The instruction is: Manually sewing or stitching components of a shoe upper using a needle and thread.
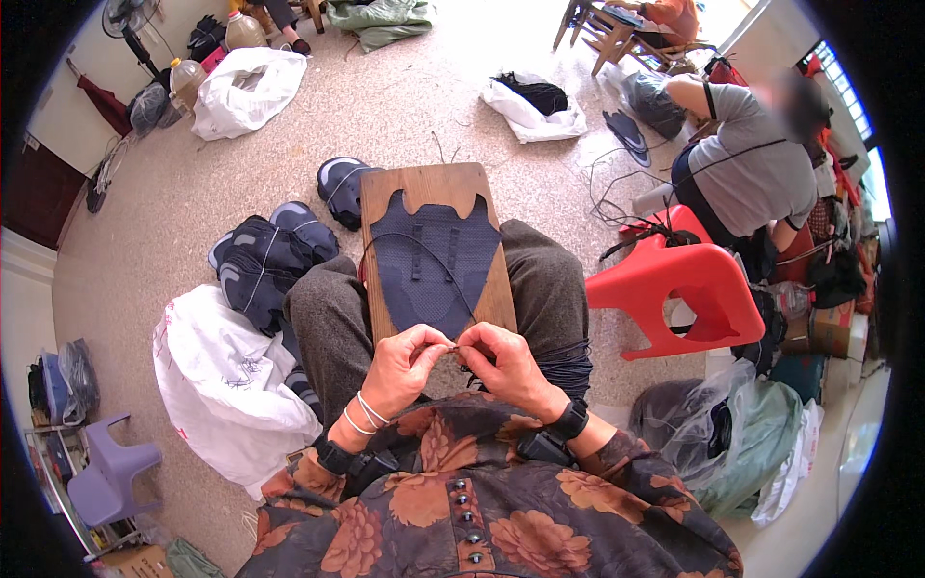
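A wooden board [436,185] lies across the person's lap, and on it rests a dark blue fabric shoe upper [434,258], flat and spread, its pointed end toward the near edge of the board. A thin dark cord [424,247] curves over the upper from the left and runs down its right side to the hands. The left hand [405,364] and right hand [499,361] meet just past the near end of the board, fingertips touching; the fingers of both are pinched nearly closed on the end of the cord, though what else sits between them is too small to tell. The upper looks light, soft and limp, so it would likely fold if lifted by one corner; I judge it best held at its edge near the pointed end, with the board bearing the rest. The cord looks thin and slack, apt to slip from a loose pinch. The board's side edges leave little margin beside the upper, and the knees drop away on both sides. To the left on the floor lie a heap of dark shoe uppers [265,260] and a white plastic bag [226,385]; to the right stands a red plastic stool [689,289], close to the knee. The far floor beyond the board is mostly open
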Available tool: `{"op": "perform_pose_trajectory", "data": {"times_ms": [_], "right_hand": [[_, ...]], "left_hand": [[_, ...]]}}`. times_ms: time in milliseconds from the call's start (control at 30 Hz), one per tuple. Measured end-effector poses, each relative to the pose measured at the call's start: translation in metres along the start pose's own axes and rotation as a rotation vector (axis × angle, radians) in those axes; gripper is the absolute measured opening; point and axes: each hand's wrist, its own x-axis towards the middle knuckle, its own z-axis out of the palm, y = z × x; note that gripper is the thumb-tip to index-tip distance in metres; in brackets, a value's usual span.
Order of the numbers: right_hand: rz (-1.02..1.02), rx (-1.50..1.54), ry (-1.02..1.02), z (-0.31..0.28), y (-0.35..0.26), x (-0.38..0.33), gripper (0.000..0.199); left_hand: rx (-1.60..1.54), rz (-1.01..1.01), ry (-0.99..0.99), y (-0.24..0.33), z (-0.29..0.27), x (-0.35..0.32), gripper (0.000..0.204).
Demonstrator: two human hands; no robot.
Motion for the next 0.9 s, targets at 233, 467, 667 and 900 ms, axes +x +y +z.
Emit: {"op": "perform_pose_trajectory", "data": {"times_ms": [233, 467, 667, 900], "right_hand": [[0.041, 0.039, 0.007, 0.004, 0.002, 0.0, 0.008], [-0.216, -0.234, 0.025, -0.002, 0.015, 0.018, 0.01], [0.085, 0.113, 0.05, -0.005, 0.037, 0.019, 0.003], [0.221, 0.514, 0.127, -0.011, 0.021, 0.02, 0.013]], "left_hand": [[-0.001, -0.015, 0.001, -0.009, 0.003, 0.001, 0.008], [0.003, -0.057, -0.116, -0.017, -0.008, 0.022, 0.01], [0.739, 0.18, 0.301, -0.046, -0.091, 0.082, 0.022], [0.868, -0.03, 0.27, -0.078, -0.096, 0.101, 0.03]]}}
